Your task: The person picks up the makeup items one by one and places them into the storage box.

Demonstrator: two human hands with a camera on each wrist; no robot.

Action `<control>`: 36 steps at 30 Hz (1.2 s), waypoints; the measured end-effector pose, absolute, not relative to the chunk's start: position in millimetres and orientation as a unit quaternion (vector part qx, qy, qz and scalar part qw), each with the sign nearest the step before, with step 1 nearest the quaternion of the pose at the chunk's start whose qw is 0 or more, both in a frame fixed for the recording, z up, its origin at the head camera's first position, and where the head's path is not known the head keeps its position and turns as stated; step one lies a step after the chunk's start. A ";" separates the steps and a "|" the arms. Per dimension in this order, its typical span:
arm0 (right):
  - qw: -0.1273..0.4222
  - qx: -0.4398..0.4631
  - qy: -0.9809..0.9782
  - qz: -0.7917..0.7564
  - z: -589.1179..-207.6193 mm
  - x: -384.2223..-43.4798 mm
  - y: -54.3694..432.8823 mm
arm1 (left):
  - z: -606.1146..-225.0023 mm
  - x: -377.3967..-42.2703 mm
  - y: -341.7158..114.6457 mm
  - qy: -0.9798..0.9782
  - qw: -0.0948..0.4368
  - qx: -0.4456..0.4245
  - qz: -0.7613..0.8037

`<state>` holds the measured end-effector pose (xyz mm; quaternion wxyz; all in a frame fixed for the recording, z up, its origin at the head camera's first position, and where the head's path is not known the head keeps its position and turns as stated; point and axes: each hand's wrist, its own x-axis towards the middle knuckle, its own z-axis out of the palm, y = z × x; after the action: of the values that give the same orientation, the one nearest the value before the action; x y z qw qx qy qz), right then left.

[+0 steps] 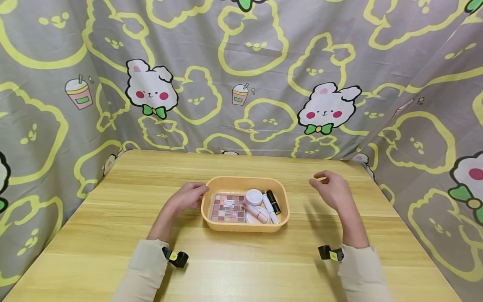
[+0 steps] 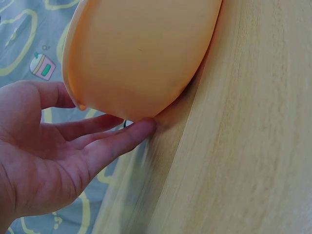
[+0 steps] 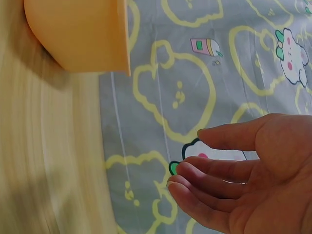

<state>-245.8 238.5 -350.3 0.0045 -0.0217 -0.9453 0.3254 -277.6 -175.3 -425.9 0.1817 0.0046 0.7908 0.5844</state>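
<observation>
A light orange plastic basket (image 1: 244, 227) stands on the table. Inside it lie an eyeshadow palette (image 1: 219, 213), a round white case (image 1: 254, 196), a pink tube (image 1: 257, 212), a white tube (image 1: 268, 204) and a black tube (image 1: 273, 202). A second round case (image 1: 249, 219) is partly covered by the pink tube. At the basket's left end, my left hand (image 1: 188, 196) touches the outside, its fingers nearly straight along the wall and lower edge in the left wrist view. Away to the right of the basket, my right hand (image 1: 332, 189) hovers over the table, holding nothing, fingers loosely bent.
The wood-grain table (image 1: 241, 268) reaches back to a grey curtain (image 1: 211, 50) with yellow outlines and cartoon rabbits, which also hangs at both sides. Black wrist cameras are strapped near the beige sleeves (image 1: 147, 268).
</observation>
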 end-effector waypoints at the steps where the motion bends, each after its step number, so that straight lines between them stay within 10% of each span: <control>1: 0.005 -0.022 -0.945 0.327 -350.7 -246.0 240.9 | -426.1 -277.6 -175.3 0.790 0.182 0.006 0.585; 36: -0.001 -0.089 -0.951 0.295 -376.7 -252.9 299.3 | -424.8 -277.4 -175.6 0.798 0.179 0.012 0.576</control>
<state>-252.9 299.3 -376.7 -0.0011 -0.0888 -0.9513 0.2951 -277.4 -175.6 -424.8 0.1791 0.0123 0.7977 0.5756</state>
